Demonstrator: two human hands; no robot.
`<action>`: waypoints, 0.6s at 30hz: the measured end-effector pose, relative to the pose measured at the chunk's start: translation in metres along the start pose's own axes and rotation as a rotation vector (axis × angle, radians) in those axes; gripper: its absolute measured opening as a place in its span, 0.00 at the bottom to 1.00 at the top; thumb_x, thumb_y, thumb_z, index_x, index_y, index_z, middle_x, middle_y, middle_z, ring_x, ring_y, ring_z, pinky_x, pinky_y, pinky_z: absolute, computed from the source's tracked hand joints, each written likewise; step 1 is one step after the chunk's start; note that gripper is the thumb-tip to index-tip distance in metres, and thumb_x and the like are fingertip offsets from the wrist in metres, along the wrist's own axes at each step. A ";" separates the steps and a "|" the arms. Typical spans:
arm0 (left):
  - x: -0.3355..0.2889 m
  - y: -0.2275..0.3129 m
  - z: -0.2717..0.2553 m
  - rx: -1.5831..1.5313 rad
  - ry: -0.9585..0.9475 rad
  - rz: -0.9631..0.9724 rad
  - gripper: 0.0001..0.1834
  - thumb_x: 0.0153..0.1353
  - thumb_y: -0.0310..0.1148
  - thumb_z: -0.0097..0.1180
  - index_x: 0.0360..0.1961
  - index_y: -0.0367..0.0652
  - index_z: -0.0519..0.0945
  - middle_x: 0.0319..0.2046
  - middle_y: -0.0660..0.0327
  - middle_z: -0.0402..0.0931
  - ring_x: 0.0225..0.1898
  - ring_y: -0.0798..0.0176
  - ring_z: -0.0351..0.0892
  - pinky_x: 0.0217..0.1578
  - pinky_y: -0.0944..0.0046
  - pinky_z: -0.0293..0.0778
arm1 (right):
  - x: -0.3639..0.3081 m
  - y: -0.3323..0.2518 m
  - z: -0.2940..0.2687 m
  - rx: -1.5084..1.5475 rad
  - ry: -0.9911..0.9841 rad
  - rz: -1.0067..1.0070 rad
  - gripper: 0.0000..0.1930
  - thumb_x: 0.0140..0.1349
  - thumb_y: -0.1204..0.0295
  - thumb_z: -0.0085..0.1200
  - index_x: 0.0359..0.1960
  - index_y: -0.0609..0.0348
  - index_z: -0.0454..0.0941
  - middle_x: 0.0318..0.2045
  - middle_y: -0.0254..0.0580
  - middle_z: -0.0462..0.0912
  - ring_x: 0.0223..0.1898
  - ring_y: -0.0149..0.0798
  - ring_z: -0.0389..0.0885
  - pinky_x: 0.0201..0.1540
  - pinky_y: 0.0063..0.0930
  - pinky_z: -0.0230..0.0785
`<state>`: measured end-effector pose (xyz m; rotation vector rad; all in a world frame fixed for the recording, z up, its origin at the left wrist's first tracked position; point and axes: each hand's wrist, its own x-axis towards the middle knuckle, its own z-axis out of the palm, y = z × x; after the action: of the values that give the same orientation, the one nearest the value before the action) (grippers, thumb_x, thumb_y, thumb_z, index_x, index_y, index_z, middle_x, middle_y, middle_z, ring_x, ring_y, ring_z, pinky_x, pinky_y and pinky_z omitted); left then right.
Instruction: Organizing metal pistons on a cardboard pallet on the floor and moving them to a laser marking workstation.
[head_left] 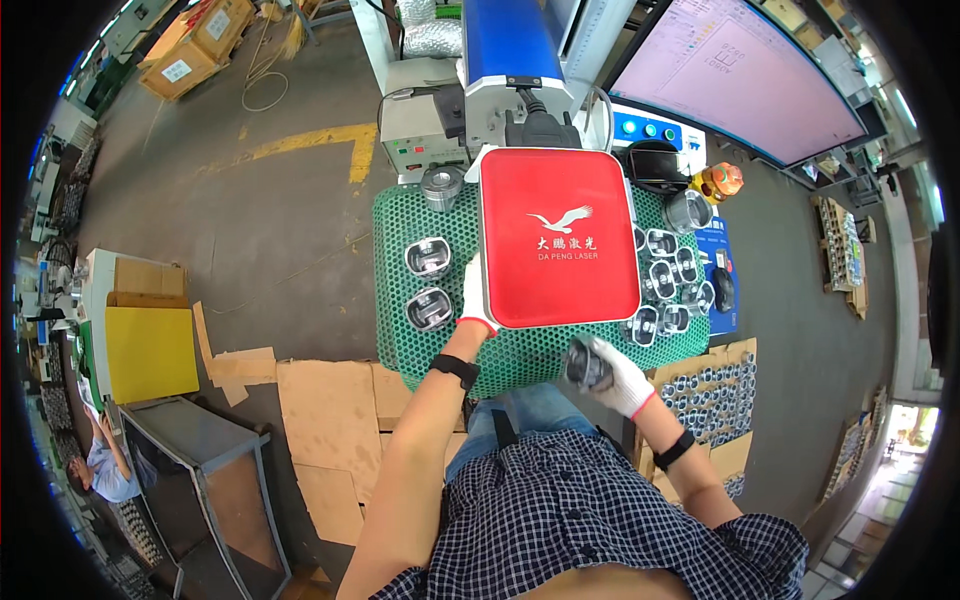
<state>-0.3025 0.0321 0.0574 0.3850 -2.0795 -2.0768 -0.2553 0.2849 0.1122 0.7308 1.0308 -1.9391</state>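
Observation:
My right hand (622, 380), in a white glove, grips a metal engine piston (586, 365) in front of the green mat's near edge. My left hand (474, 297), gloved too, reaches in beside the red square cover (560, 240) of the machine; its fingers are hidden behind that cover. To the left of that hand, two pistons, one nearer (429, 309) and one farther (428, 257), lie on the green perforated mat (400, 350). Another piston (442, 187) stands at the mat's far left. Several pistons (663, 280) are grouped on the mat right of the cover.
A blue machine column (513, 40) rises behind the cover, with a monitor (745, 75) to its right. Cardboard with rows of pistons (712, 395) lies right of my right forearm. Cardboard sheets (325, 410) cover floor at left. A metal frame table (205, 440) stands lower left; a person (112, 470) is beyond.

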 end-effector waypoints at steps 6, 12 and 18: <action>-0.040 -0.014 -0.031 0.249 0.192 0.048 0.37 0.50 0.41 0.67 0.61 0.41 0.70 0.50 0.45 0.73 0.52 0.44 0.75 0.51 0.53 0.74 | 0.130 -0.010 0.003 -1.419 0.109 -0.950 0.33 0.60 0.61 0.63 0.64 0.59 0.65 0.58 0.46 0.74 0.59 0.44 0.74 0.58 0.37 0.71; -0.168 0.003 -0.086 0.426 0.187 -0.165 0.49 0.34 0.39 0.78 0.61 0.40 0.70 0.50 0.48 0.74 0.51 0.48 0.76 0.52 0.54 0.74 | 0.200 0.001 0.040 -0.787 -0.411 -0.525 0.25 0.69 0.69 0.51 0.66 0.57 0.61 0.58 0.47 0.73 0.60 0.46 0.72 0.62 0.49 0.68; -0.274 -0.046 -0.135 0.269 0.293 -0.534 0.51 0.35 0.35 0.79 0.64 0.37 0.68 0.52 0.47 0.74 0.52 0.51 0.77 0.54 0.56 0.74 | 0.186 -0.005 0.073 -1.322 -0.329 -0.899 0.30 0.59 0.73 0.61 0.62 0.55 0.62 0.47 0.42 0.76 0.49 0.40 0.76 0.53 0.39 0.73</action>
<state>0.0015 -0.0126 0.0283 1.3242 -2.2404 -1.8154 -0.3623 0.1532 0.0071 -0.8822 2.2083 -1.3670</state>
